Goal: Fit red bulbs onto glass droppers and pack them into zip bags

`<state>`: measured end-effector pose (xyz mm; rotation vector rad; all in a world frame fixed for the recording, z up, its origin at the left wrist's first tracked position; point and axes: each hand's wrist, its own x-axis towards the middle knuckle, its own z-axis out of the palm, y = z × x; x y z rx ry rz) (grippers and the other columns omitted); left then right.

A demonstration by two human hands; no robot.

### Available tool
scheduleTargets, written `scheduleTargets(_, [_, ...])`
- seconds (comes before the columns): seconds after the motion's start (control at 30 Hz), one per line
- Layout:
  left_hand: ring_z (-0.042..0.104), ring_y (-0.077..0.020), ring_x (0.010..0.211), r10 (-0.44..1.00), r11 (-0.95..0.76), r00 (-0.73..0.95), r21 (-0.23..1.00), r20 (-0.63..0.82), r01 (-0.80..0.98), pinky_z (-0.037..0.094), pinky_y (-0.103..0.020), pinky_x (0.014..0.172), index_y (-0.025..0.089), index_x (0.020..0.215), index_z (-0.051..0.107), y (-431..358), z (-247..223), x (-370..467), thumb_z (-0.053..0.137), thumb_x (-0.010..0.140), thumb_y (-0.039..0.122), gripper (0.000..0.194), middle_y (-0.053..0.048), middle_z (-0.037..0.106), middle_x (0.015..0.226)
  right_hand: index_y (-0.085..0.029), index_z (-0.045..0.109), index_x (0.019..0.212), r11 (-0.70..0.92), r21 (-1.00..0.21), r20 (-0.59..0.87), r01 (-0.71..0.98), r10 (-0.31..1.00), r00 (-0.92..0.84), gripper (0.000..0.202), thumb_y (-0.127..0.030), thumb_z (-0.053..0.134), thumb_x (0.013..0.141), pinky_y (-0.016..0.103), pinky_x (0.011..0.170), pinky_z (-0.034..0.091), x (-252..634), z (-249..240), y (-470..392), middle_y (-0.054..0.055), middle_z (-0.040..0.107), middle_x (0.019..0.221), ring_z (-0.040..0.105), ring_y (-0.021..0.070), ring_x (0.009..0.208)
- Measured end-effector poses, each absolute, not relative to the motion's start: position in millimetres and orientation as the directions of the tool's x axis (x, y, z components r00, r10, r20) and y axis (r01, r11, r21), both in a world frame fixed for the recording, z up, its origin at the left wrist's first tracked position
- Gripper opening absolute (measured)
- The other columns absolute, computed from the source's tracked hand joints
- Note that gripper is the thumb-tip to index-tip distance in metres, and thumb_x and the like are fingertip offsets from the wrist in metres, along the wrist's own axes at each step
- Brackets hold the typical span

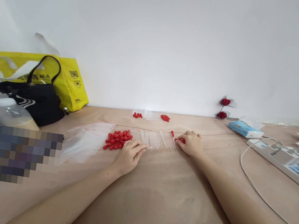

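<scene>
A row of thin clear tubes lies side by side on the wooden table, between my two hands. My left hand is closed at the row's near edge, thumb and fingers pinching the end of what looks like one clear tube. Just behind it is a pile of red rubber bulbs. At the row's right end, my right hand curls its fingers over red rubber bulbs; how many is hidden. One tube with a red bulb on its end lies beside those fingers.
Clear plastic bags lie left of the pile. Farther back are packed bags with red bulbs. A yellow bag, a black bag and a bottle crowd the left. Tissues and a power strip with a cable sit right.
</scene>
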<state>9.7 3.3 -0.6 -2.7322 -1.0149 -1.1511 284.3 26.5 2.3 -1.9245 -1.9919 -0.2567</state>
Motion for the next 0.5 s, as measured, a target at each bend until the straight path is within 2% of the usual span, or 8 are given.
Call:
scheduleTargets(0.1, [0.053, -0.0144, 0.077, 0.556, -0.796, 0.520, 0.236, 0.648, 0.557, 0.037, -0.033, 0.076, 0.020, 0.096, 0.060, 5, -2, 10, 0.042, 0.086, 0.023, 0.021, -0.003, 0.059, 0.080, -0.023, 0.067, 0.081, 0.023, -0.063, 0.366, 0.998, 0.930, 0.002, 0.027, -0.039, 0.046, 0.079, 0.037, 0.073, 0.025, 277, -2, 30, 0.007, 0.061, 0.092, 0.046, 0.0231, 0.090])
scheduleTargets(0.27, [0.055, -0.0144, 0.073, 0.564, -0.796, 0.543, 0.233, 0.623, 0.559, 0.037, -0.034, 0.077, 0.018, 0.098, 0.060, 8, -6, 9, 0.044, 0.086, 0.025, 0.021, -0.003, 0.061, 0.077, -0.021, 0.067, 0.075, 0.026, -0.057, 0.409, 0.998, 0.912, -0.001, 0.025, -0.034, 0.047, 0.080, 0.036, 0.072, 0.026, 278, -4, 33, 0.008, 0.061, 0.089, 0.046, 0.0231, 0.089])
scheduleTargets(0.4, [0.055, -0.0147, 0.072, 0.574, -0.789, 0.539, 0.239, 0.617, 0.566, 0.038, -0.034, 0.076, 0.018, 0.094, 0.061, 8, -6, 9, 0.045, 0.085, 0.024, 0.020, -0.002, 0.062, 0.075, -0.018, 0.063, 0.079, 0.031, -0.178, 0.571, 0.984, 0.818, 0.077, 0.019, -0.030, 0.048, 0.079, 0.036, 0.073, 0.027, 272, 0, 28, 0.009, 0.061, 0.091, 0.046, 0.0240, 0.090])
scheduleTargets(0.5, [0.055, -0.0144, 0.072, 0.570, -0.790, 0.537, 0.235, 0.622, 0.566, 0.037, -0.035, 0.077, 0.018, 0.091, 0.062, 7, -6, 10, 0.044, 0.086, 0.023, 0.019, -0.002, 0.063, 0.074, -0.019, 0.060, 0.083, 0.233, -0.293, 0.646, 0.927, 0.763, 0.013, 0.016, -0.028, 0.047, 0.081, 0.034, 0.074, 0.029, 256, 1, 14, 0.006, 0.062, 0.087, 0.049, 0.0203, 0.084])
